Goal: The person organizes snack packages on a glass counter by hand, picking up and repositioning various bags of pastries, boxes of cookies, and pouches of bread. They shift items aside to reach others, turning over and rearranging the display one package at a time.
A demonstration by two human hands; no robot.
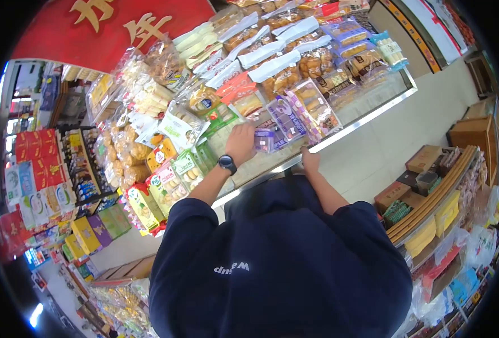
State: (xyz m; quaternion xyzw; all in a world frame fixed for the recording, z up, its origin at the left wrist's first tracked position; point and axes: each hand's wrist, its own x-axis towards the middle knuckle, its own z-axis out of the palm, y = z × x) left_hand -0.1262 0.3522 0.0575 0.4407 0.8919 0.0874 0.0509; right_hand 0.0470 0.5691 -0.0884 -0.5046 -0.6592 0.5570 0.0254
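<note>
My left hand (241, 144), with a black watch on its wrist, is at the front of the display table (368, 107). Its bent fingers are against the left side of a small purple package (264, 141). Beside that package lie a larger purple pack (286, 118) and a long, clear-fronted pack with a pink-purple border (314, 110). My right hand (310, 161) is at the metal front edge, just below these packs; its fingers are mostly hidden. To the left of my left hand stand green packs (188, 169).
Rows of bagged bread (277, 73) cover the table's far side. A red banner (114, 28) hangs behind. Shelves of packaged goods (38, 169) stand at the left. At the right is a wooden-edged shelf (435, 197) with boxes and bags.
</note>
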